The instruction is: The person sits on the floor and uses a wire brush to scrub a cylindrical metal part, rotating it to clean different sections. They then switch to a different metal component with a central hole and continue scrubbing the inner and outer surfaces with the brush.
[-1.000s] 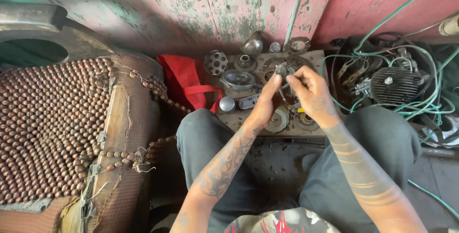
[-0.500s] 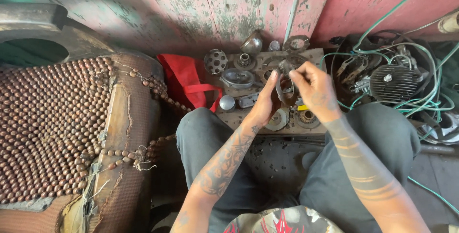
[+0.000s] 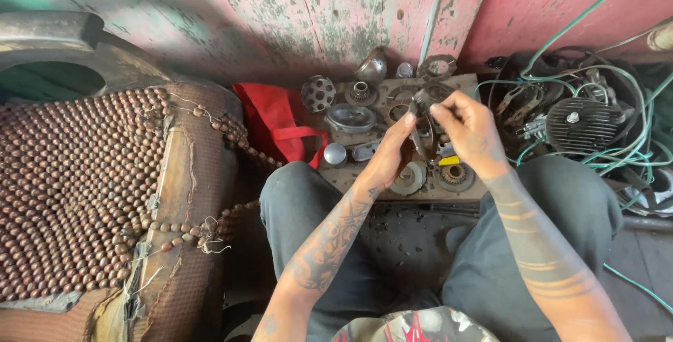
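My left hand [image 3: 389, 152] and my right hand [image 3: 468, 130] meet above a low wooden board [image 3: 463, 82] covered with greasy metal parts. Between them they hold a small dark metal part [image 3: 420, 103]; the right fingers pinch its top and the left fingers support it from below. Under the hands lie a toothed gear [image 3: 452, 173], a round plate [image 3: 408, 177] and a yellow piece [image 3: 449, 160]. Both tattooed forearms reach out over my knees in grey trousers.
A red cloth bag [image 3: 273, 128] lies left of the board. A worn seat with a brown bead cover [image 3: 77, 188] fills the left. At right sit a finned engine cylinder [image 3: 582, 124] and tangled green cable [image 3: 624, 152]. A peeling pink wooden wall [image 3: 315, 12] stands behind.
Both hands have shifted slightly right and up with the small part, and the right fingers have turned over it. The view has drifted a little.
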